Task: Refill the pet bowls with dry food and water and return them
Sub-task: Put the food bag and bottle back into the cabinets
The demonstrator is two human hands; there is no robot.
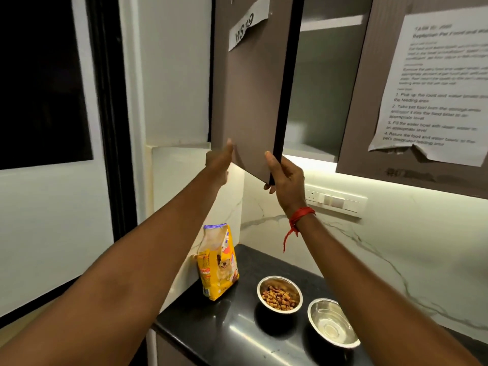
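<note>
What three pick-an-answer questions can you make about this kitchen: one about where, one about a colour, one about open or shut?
1. Where is the food bag?
A. inside the cabinet
B. on the black counter
C. on the floor

2. What colour is it mostly?
A. green
B. pink
C. yellow

3. The cabinet door is:
A. open
B. shut
C. missing

Answers: B, it stands on the counter by the wall; C, its front and side are yellow; A, the right hand grips its edge, shelves showing.
</note>
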